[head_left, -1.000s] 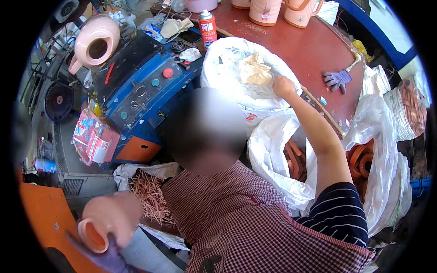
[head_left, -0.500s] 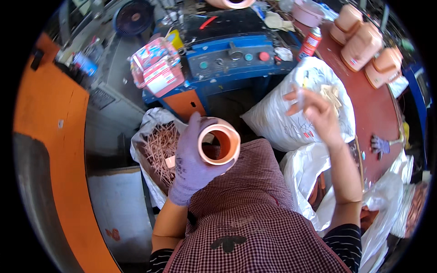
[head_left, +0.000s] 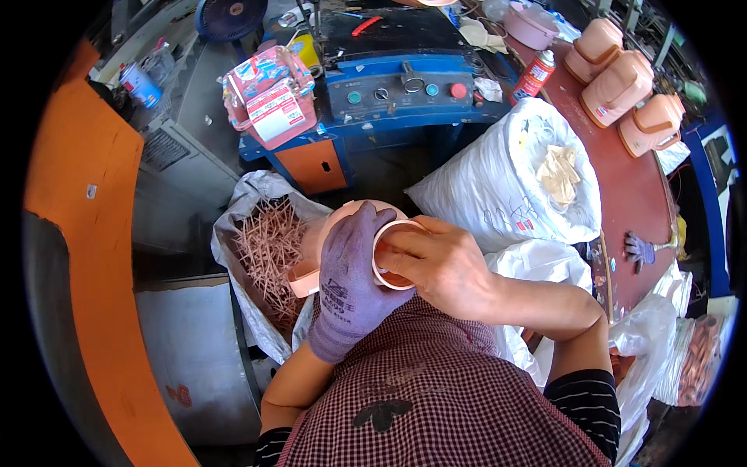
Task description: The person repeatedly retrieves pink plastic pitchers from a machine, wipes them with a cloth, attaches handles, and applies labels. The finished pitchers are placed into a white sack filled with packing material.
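A pale pink plastic jug (head_left: 313, 243) with a side handle lies tilted in front of my apron, its round mouth turned to the right. My left hand (head_left: 352, 268), in a purple knitted glove, is closed around the jug near its mouth. Bare and bent at the wrist, my right hand (head_left: 455, 271) is at the mouth, with fingers hooked inside the rim. The fingertips are hidden inside, so whether they pinch anything there cannot be made out. Below the jug is a sack of thin pink plastic strips (head_left: 268, 249).
Ahead stands a blue machine panel (head_left: 405, 97) with buttons, beside a pink basket (head_left: 272, 105). A big white sack (head_left: 490, 183) leans at the right. The red-brown table (head_left: 622, 187) carries several pink jugs (head_left: 618, 89), a spray can (head_left: 534, 76) and a purple glove (head_left: 640, 251).
My right hand has come down and left from above the white sack to the jug's mouth. The jug has tipped, its mouth now facing right rather than up toward me.
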The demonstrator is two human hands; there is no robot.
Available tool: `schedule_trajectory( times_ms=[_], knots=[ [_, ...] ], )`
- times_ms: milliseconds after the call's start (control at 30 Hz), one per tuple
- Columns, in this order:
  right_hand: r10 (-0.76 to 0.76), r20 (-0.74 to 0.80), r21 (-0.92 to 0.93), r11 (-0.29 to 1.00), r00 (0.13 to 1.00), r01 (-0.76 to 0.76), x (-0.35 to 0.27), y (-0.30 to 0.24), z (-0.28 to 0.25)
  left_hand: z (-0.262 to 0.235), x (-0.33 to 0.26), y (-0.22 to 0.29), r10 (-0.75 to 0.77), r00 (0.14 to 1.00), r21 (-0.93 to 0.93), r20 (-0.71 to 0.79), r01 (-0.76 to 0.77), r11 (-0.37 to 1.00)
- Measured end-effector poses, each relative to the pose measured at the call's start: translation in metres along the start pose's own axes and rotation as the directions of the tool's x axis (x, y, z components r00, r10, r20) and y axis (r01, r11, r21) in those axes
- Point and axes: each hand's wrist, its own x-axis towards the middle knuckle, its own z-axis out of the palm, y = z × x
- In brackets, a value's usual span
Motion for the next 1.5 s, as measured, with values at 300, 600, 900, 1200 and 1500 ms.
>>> schedule_trajectory(
  times_ms=[300,600,900,1200,1500],
  knots=[
    [-0.114,0.413,0.228,0.974,0.903,0.019,0.01,0.025,-0.027,-0.002,0.008,0.004,0.015,0.993,-0.08,0.118,-0.005,0.997],
    [-0.063,0.433,0.466,0.869,0.899,-0.164,0.037,0.022,-0.026,-0.008,0.004,-0.006,-0.096,0.993,-0.156,0.073,0.106,0.982],
    [-0.101,0.318,0.273,0.962,0.943,0.012,0.033,0.007,-0.02,-0.012,-0.008,-0.001,-0.184,0.982,-0.121,0.043,0.188,0.975],
    [-0.044,0.386,0.295,0.952,0.922,-0.078,0.031,0.012,-0.023,-0.01,-0.012,-0.01,-0.179,0.971,-0.142,0.16,0.202,0.969],
    [0.077,-0.139,0.202,0.978,0.987,-0.048,0.082,0.076,-0.062,-0.036,0.004,-0.022,-0.217,0.975,-0.175,-0.035,0.208,0.962]
  ],
)
